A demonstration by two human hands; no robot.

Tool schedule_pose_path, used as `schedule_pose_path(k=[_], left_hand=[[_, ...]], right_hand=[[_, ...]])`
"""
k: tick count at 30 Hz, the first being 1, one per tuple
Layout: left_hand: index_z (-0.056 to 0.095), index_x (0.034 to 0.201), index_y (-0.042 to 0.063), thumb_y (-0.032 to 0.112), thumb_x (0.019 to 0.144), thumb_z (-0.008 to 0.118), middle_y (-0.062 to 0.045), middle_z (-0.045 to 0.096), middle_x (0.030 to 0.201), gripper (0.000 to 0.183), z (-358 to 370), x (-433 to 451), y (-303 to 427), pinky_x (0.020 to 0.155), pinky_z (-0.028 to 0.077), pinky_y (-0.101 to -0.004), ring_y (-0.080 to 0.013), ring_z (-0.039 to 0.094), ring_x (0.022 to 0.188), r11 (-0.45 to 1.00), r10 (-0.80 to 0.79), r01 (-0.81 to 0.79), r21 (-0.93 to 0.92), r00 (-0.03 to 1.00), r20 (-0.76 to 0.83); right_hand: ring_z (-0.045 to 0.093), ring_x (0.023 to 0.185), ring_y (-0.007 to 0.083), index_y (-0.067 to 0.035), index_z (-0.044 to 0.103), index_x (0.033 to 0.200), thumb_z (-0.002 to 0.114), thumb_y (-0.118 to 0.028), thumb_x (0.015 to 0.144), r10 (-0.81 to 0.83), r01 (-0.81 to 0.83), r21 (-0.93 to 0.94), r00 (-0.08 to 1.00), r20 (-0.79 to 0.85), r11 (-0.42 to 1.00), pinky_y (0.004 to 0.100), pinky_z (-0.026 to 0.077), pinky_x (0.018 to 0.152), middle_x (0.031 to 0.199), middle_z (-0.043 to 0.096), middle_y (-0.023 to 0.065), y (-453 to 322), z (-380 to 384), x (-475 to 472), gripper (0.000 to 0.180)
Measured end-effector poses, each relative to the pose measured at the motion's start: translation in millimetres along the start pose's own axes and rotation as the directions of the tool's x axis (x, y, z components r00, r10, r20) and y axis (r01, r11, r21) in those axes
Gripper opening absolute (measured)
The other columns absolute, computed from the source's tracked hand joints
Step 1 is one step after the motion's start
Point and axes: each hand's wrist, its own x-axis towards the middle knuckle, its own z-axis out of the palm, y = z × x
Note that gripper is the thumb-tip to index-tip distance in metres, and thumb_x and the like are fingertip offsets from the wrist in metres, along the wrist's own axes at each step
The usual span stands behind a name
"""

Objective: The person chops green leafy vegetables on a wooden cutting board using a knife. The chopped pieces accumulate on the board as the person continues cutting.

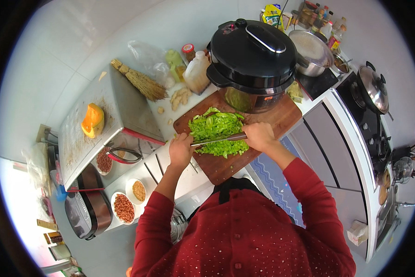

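Observation:
A heap of chopped green vegetable [216, 124] lies on a dark wooden cutting board [224, 168]. Across the heap runs a knife [216, 140], seen nearly edge-on, its blade pointing left. My right hand [260, 136] is closed around the brown handle at the heap's right side. At the other end, my left hand [180, 149] has its fingers bent over the tip of the blade. Whether those fingers pinch the blade or only press on its spine cannot be made out. Finer pieces lie on the near side of the knife, coarser ones beyond it.
A black electric pressure cooker [254, 65] stands on the board's far part. Left are an oven [89, 121] bearing a pumpkin piece [92, 120], a straw brush [140, 80] and ginger [180, 98]. Bowls of peanuts [124, 208] and yellow grains [138, 191] sit lower left. A lidded wok [373, 88] is far right.

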Motion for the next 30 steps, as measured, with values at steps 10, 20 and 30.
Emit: schedule_pose_path(k=[10,20,30], left_hand=[[0.063,0.084,0.012,0.029,0.076,0.076,-0.006,0.057,0.089,0.023,-22,-45,64,0.076,0.046,-0.0426,-0.0285,0.059,0.092,0.999,0.009,-0.014,0.040,0.993,0.116],[0.064,0.085,0.009,0.027,0.077,0.077,-0.010,0.058,0.087,0.024,11,-36,76,0.076,0.048,-0.0448,-0.0328,0.059,0.089,0.996,-0.073,0.076,-0.045,0.995,0.061],[0.067,0.090,0.011,0.012,0.076,0.072,-0.004,0.061,0.090,0.014,-8,-30,30,0.080,0.041,-0.0402,-0.0269,0.057,0.091,0.998,-0.067,0.065,-0.019,0.996,-0.065]], right_hand=[[0.070,0.078,0.0356,-0.014,0.067,0.086,0.072,-0.024,0.074,-0.051,0.042,0.049,0.980,0.191,0.998,0.0496,0.054,0.069,0.079,0.071,0.0121,24,-17,-60,0.016],[0.070,0.080,0.0334,-0.013,0.068,0.087,0.073,-0.025,0.074,-0.157,0.151,0.046,0.968,0.198,0.987,0.0475,0.055,0.069,0.079,0.071,0.0084,60,-14,-19,0.018],[0.071,0.075,0.0336,-0.010,0.068,0.085,0.068,-0.018,0.075,-0.160,0.160,-0.031,0.987,-0.006,0.987,0.0461,0.056,0.067,0.076,0.071,0.0141,4,-47,-20,0.012]])
